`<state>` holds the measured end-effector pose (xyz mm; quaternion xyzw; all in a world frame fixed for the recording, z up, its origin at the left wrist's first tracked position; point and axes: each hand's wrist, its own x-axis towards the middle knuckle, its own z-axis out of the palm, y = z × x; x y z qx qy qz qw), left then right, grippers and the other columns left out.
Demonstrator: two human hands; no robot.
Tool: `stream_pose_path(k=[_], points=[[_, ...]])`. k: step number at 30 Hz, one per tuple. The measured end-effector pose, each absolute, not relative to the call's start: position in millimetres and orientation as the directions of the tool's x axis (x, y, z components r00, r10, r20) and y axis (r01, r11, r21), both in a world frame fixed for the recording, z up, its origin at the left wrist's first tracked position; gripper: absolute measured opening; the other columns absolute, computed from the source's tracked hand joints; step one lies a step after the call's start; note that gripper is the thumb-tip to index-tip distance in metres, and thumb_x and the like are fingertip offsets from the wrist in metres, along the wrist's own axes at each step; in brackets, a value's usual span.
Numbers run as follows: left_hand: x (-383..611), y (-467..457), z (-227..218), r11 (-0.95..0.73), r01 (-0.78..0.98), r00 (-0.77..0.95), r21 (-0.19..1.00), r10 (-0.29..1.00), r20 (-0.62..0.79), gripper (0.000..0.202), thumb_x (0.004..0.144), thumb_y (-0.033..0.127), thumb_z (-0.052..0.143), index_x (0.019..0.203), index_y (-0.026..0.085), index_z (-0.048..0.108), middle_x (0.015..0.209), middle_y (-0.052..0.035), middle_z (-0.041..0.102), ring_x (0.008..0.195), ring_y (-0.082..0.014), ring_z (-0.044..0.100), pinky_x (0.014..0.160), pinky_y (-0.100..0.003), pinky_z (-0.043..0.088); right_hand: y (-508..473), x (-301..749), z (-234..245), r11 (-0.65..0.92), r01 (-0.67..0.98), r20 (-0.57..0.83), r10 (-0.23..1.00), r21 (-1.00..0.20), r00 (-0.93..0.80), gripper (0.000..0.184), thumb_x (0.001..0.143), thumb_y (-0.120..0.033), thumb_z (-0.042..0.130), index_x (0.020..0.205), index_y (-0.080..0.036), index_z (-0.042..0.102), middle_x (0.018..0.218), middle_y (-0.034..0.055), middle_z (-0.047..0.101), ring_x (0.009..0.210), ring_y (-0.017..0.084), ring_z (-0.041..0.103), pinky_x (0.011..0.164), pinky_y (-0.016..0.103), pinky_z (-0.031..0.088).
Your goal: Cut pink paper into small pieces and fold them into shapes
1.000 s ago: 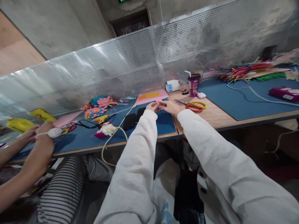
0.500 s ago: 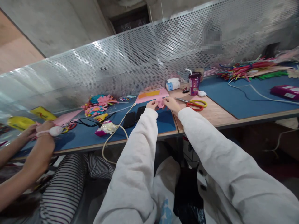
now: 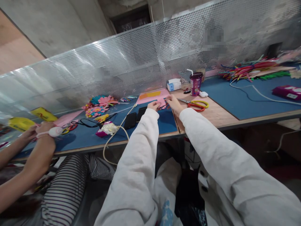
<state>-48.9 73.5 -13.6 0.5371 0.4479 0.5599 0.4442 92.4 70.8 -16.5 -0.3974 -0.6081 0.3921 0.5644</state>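
A small folded piece of pink paper (image 3: 161, 102) is held over the blue mat, above the table's front part. My left hand (image 3: 154, 105) pinches its left side. The fingers of my right hand (image 3: 174, 103) are closed at its right edge; their tips are small and partly hidden. Just right of that hand lie scissors (image 3: 197, 104) with red and yellow handles. Behind the hands, a larger pink sheet (image 3: 143, 99) has an orange strip (image 3: 153, 94) on it. Left of my left hand, two dark phones (image 3: 130, 121) lie side by side on the mat.
A purple cup (image 3: 195, 85) with a straw and a tissue pack (image 3: 174, 85) stand behind. Paper flowers (image 3: 97, 106), a glue gun (image 3: 102, 118) and a cable (image 3: 109, 142) lie leftward. At far left a co-worker's hands (image 3: 44, 128) work. Pipe cleaners (image 3: 249, 71) are piled at right.
My right hand has shifted slightly right and up, its fingertips now farther from my left hand. More of the pink paper shows between them. My left hand has barely moved.
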Motion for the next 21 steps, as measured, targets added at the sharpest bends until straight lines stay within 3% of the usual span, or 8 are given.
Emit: stream_pose_path(k=[3,7,11,15,21], points=[[-51,76,-16,-0.175,-0.022,-0.03,0.984,0.984,0.174,0.012,0.062,0.015,0.069,0.068,0.013,0.059,0.054,0.001,0.058,0.046,-0.0084,0.052,0.055,-0.025,0.047,73,96,-16,0.478,0.037,0.472,0.875,-0.878,-0.105,0.03,0.074,-0.003,0.036,0.096,-0.018,0.05,0.096,0.003,0.059,0.059,0.006,0.053,0.046,0.015,0.046],[-53,81,-16,-0.146,-0.061,-0.037,0.987,0.989,0.144,0.013,0.064,0.019,0.069,0.071,0.013,0.059,0.056,-0.0009,0.061,0.048,-0.0101,0.056,0.049,-0.022,0.043,70,98,-15,0.555,0.159,0.516,0.825,-0.816,-0.231,0.036,0.071,-0.001,0.036,0.097,-0.014,0.058,0.098,0.0057,0.061,0.06,0.007,0.054,0.052,0.018,0.048],[-53,79,-14,-0.128,-0.108,-0.019,0.986,0.992,0.127,0.017,0.063,0.02,0.072,0.067,0.013,0.058,0.052,0.0,0.059,0.047,-0.0104,0.057,0.046,-0.02,0.042,66,96,-14,0.581,0.196,0.535,0.809,-0.79,-0.243,0.022,0.075,-0.012,0.049,0.094,-0.013,0.061,0.093,0.0067,0.063,0.067,0.01,0.056,0.054,0.019,0.049],[-49,73,-9,-0.124,-0.19,0.011,0.974,0.992,0.129,0.021,0.061,0.022,0.075,0.065,0.012,0.056,0.054,-0.0018,0.061,0.051,-0.0102,0.059,0.056,-0.023,0.049,68,94,-16,0.592,0.199,0.561,0.805,-0.781,-0.193,0.014,0.078,-0.025,0.056,0.084,-0.014,0.061,0.084,0.0049,0.063,0.063,0.01,0.054,0.051,0.019,0.047],[-43,70,-6,-0.096,-0.214,-0.015,0.972,0.995,0.095,0.038,0.071,0.048,0.063,0.08,0.012,0.056,0.076,-0.0097,0.066,0.059,-0.0139,0.062,0.057,-0.027,0.049,72,94,-15,0.54,0.16,0.523,0.841,-0.826,-0.14,0.018,0.076,-0.031,0.061,0.076,-0.014,0.058,0.065,-0.0007,0.055,0.054,0.009,0.051,0.047,0.019,0.045]])
